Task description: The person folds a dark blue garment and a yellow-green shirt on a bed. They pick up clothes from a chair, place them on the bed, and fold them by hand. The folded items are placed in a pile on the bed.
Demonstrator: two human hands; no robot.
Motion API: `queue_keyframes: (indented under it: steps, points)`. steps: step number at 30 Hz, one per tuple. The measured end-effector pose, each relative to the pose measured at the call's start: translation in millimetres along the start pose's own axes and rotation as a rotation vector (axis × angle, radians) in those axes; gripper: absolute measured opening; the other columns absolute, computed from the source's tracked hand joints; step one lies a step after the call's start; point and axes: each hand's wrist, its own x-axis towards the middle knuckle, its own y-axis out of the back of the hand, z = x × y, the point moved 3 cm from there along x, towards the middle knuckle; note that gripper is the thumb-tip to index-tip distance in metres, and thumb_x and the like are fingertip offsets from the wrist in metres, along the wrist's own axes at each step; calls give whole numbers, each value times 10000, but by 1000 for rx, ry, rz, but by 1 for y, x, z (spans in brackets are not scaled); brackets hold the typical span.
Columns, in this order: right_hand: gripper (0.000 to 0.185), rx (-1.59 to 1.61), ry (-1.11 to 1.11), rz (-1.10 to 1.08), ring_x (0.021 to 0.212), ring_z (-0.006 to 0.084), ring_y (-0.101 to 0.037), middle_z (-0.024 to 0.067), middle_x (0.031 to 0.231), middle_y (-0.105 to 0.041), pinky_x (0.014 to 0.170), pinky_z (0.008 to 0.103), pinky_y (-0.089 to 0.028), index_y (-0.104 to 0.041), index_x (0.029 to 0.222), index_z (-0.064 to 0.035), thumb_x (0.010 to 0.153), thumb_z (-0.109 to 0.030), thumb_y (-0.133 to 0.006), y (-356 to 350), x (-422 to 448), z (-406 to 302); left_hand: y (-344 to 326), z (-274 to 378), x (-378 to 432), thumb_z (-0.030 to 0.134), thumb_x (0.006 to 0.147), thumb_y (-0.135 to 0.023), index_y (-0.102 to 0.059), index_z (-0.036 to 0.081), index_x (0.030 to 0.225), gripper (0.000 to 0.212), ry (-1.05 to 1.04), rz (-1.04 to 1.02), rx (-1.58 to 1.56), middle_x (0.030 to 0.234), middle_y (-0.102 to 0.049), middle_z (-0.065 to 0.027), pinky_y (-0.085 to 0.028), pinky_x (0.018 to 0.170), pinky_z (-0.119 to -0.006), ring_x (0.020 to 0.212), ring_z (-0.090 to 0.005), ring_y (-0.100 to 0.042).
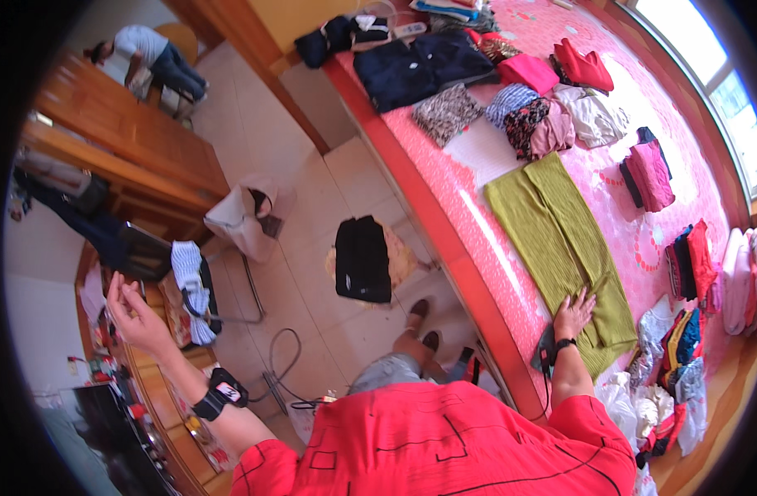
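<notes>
An olive-green ribbed garment [555, 248], folded lengthwise into a long strip, lies on the pink-covered bed to my right. My right hand [573, 316] rests flat on its near part, palm down with fingers spread. Beside that wrist, at the garment's edge, is a small dark device [544, 353] with a cable. Raised over the left side, my left hand [130, 316] holds nothing, its fingers loosely extended. Below and beyond it, a blue-and-white striped cloth [192, 291] hangs over a chair.
Folded clothes [422, 68] cover the bed's far end; more piles [688, 260] line its right side, near plastic bags [614, 397]. A folded black garment [363, 260] sits on a stool before me. A white bag [248, 217] and looping cable [285, 347] are left. A person [158, 62] bends beyond the doorway.
</notes>
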Motion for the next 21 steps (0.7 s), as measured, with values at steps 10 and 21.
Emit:
queue_keyframes:
  steps: [10, 21]
  points:
    - [441, 524, 206, 144, 1200, 359, -442, 225, 1252, -502, 1030, 426, -336, -483, 1256, 12, 869, -175, -582, 63, -49, -140, 84, -176, -49, 65, 943, -489, -566, -65, 901, 157, 58, -186, 236, 904, -594, -142, -544, 626, -295, 754, -240, -610]
    - [379, 1236, 302, -534, 1095, 172, -546, 125, 1172, -565, 947, 293, -426, -481, 1246, 4, 875, -15, -555, 121, -248, -536, 63, -380, 11, -8, 872, -577, -313, -6, 649, 345, 287, -181, 164, 886, -581, -149, -490, 656, -334, 726, -240, -546]
